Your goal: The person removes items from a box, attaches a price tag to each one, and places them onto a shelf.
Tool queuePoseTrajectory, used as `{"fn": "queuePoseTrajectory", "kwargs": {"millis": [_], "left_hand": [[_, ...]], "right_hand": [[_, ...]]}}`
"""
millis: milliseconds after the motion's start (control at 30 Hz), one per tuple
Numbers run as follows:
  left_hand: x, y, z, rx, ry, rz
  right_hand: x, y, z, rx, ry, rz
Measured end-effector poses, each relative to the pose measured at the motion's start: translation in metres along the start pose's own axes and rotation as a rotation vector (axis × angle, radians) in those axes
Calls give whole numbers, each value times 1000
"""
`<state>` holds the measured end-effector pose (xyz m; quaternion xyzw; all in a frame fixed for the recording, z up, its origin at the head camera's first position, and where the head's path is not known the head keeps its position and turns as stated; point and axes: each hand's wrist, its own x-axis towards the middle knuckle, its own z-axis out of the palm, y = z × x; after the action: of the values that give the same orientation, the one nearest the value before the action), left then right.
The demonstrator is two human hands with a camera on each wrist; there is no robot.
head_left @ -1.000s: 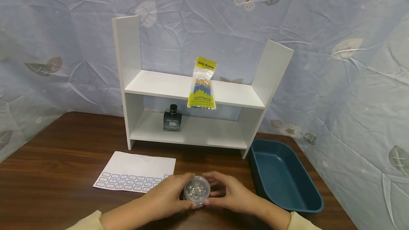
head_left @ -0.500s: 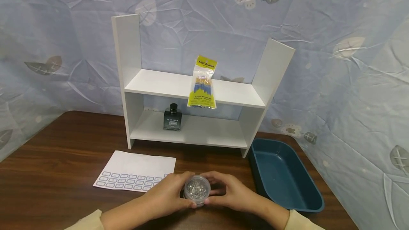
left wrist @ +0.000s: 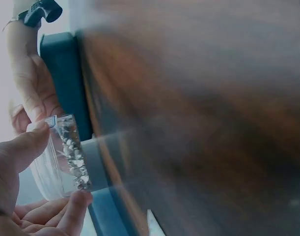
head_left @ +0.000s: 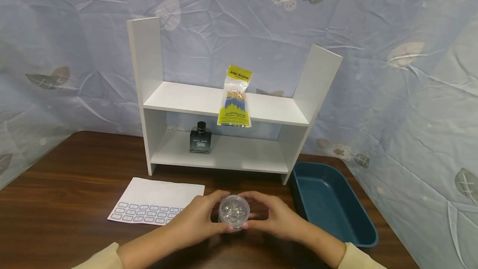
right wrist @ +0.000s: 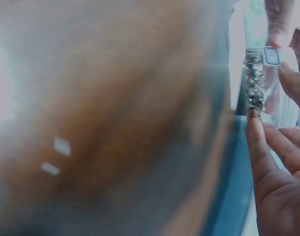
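Observation:
Both hands hold a clear round plastic jar of small shiny silver pieces above the table. My left hand grips its left side between thumb and fingers. From the right, my right hand pinches it with thumb and fingers. A small blue-bordered label sticks to the jar's side in the right wrist view. Seen from the left wrist, the silver pieces form a layer along one end of the jar. Some fingers behind the jar are hidden in the head view.
A white shelf unit stands behind, bearing a dark perfume bottle below and a yellow packet of artist brushes above. A sheet of blue-bordered labels lies at left on the brown table. A teal tray sits at right.
Both hands have moved a little away from the body and slightly right with the jar, which appears higher in the head view. The grip looks the same.

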<state>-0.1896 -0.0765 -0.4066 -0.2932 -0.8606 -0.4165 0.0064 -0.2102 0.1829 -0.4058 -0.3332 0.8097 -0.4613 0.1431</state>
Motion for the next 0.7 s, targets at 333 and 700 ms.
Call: {"fn": "queuePoseTrajectory", "kwargs": {"millis": [333,700], "left_hand": [[17,6,-9,-125,119,37],[66,2,-20,-225,109,-1]], "right_hand": [[9,-19,-28,-39,48,-3],[25,-18,-61,-115,151,-42]]}}
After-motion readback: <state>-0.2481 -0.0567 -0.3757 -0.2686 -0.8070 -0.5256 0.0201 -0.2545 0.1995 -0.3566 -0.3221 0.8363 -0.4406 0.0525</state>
